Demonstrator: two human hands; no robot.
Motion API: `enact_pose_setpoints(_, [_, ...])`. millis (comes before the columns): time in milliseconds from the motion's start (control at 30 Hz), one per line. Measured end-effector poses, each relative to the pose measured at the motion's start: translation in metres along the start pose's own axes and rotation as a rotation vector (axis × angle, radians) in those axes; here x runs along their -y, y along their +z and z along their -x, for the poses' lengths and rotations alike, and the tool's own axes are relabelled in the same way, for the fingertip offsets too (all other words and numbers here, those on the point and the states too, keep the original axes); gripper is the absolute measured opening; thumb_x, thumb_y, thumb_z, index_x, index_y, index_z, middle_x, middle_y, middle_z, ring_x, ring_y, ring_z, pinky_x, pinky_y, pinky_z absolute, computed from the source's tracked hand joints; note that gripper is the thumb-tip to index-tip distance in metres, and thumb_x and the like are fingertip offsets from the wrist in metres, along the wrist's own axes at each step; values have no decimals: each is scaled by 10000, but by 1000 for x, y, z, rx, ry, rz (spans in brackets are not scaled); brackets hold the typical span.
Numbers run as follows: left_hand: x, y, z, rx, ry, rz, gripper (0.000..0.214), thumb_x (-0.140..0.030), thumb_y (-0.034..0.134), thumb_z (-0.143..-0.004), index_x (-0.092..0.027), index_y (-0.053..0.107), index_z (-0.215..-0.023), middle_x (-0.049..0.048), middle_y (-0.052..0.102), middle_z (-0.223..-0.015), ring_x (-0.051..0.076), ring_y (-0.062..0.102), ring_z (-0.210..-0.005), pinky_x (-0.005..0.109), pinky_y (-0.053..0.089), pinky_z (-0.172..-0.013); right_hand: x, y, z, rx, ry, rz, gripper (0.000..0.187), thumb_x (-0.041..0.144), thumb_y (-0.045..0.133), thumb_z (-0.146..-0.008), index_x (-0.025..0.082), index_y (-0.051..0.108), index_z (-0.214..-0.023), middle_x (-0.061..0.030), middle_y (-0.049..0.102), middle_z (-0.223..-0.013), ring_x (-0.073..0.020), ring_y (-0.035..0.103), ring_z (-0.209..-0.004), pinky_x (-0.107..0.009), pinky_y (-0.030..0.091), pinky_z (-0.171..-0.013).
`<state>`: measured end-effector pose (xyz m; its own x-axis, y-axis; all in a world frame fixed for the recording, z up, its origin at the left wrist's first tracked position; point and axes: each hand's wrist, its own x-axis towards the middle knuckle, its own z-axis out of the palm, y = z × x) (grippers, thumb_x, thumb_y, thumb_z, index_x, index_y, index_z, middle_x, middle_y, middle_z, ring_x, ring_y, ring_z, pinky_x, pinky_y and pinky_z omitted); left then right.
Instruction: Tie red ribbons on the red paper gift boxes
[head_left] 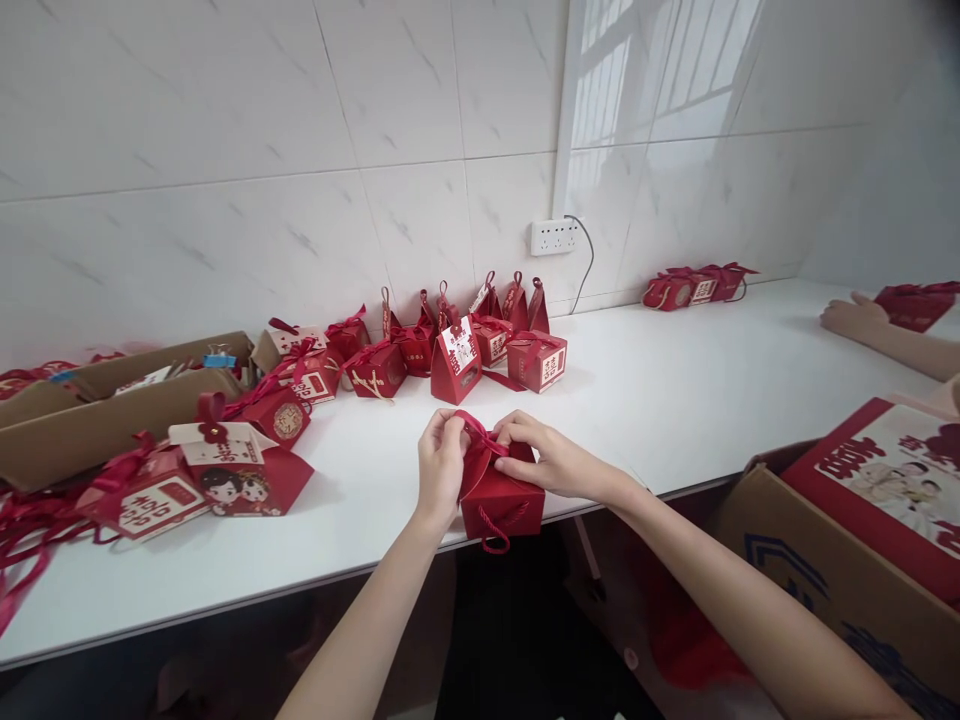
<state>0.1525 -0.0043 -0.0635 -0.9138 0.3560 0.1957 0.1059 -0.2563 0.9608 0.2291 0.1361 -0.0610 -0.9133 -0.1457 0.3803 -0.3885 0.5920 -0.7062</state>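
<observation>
A red gift box [504, 508] with a twisted rope handle [495, 540] on its near side sits at the table's front edge, slightly overhanging it. A red ribbon [480, 432] lies over its top. My left hand [441, 462] pinches the ribbon at the box's left side. From the right, my right hand [551, 458] has its fingers closed on the same ribbon above the lid. Whether the ribbon is knotted under my fingers is hard to make out.
Several finished-looking red boxes [457, 362] stand by the wall, others at left beside a cardboard tray [120, 420]. A cardboard carton [795, 540] with red packaging is at right. Another person's hand [855, 315] rests on the table. A power strip [553, 238] is on the wall.
</observation>
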Motion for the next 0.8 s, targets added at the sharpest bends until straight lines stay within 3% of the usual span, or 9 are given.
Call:
enact_pose_setpoints(267, [-17,-15,-26,-176,26,371,224,-241,584,-738,-181,418,-601,-59,423,-568,54,377,-492,164,346,-479,-1,-2,0,13,69,-14,106,239,583,-845,203,509,-778,-19,467,-936,-152,514,-837,-306,420,-810])
enact_pose_setpoints(533, [-53,-43,-45,-154,18,522,197,-262,680,-749,-164,526,-674,-50,535,-592,40,409,-443,164,412,-494,1,-3,-3,-9,68,-94,171,263,606,-816,203,469,-733,-23,505,-942,-157,521,-841,-303,417,-796])
enact_pose_setpoints(800, [-66,-49,-54,-83,9,504,151,-235,720,-714,-146,599,-715,-38,589,-637,13,399,-441,117,398,-478,11,-18,-9,-204,245,-339,327,493,518,-859,188,609,-783,-68,629,-1081,-228,569,-993,-352,425,-843])
